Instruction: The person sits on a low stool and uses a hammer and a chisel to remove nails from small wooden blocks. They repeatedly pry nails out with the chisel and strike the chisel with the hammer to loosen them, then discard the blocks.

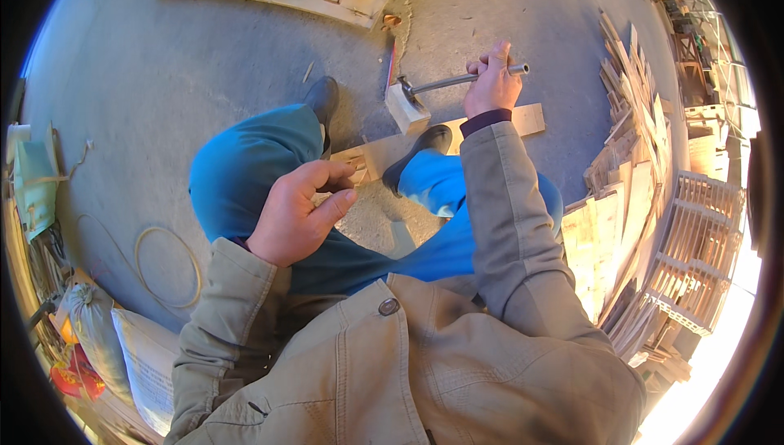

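Note:
My right hand [492, 82] is wrapped round the metal handle of a hammer [445, 83]. The hammer's head rests on the top end of a short wooden block [406, 110]. Beneath my right shoe [418, 153] runs a flat wooden board [523, 121], close to the block. Over my left knee, my left hand [298, 210] has its fingers curled in, thumb close to the index finger. Whatever it holds, if anything, is hidden.
A pallet-like panel [343, 9] bearing wooden slats lies ahead on the concrete floor. Scrap boards [621, 200] are heaped at right beside a slatted crate [694, 249]. Leftward are a looped hose [167, 265], a white sack [147, 359] and a tied bag [96, 327].

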Demonstrator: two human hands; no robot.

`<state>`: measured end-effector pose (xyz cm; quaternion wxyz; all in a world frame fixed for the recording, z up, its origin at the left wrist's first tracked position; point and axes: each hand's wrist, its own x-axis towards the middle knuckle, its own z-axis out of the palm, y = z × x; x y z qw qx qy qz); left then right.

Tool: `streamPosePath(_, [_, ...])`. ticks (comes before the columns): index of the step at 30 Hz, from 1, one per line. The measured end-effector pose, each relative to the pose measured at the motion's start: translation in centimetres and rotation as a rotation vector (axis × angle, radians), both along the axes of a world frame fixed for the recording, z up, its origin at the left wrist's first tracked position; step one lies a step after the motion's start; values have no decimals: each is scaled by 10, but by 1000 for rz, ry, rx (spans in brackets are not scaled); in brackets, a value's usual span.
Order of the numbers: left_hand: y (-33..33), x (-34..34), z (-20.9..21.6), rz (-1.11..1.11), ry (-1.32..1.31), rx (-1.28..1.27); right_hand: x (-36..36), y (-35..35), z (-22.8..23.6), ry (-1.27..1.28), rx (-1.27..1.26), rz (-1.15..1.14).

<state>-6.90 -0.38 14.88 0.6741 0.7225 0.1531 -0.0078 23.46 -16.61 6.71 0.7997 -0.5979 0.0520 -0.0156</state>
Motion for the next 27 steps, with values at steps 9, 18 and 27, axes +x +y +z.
streamPosePath(9, [1, 22, 7, -154, 37, 75, 31, -15, -34, 75, -228, 52])
streamPosePath(18, [6, 31, -12, 83, 139, -34, 42, -5, 1, 132, -231, -20])
streamPosePath(27, [-33, 82, -83, 387, 460, -467, -11, 3, 108, 99, 109, 109])
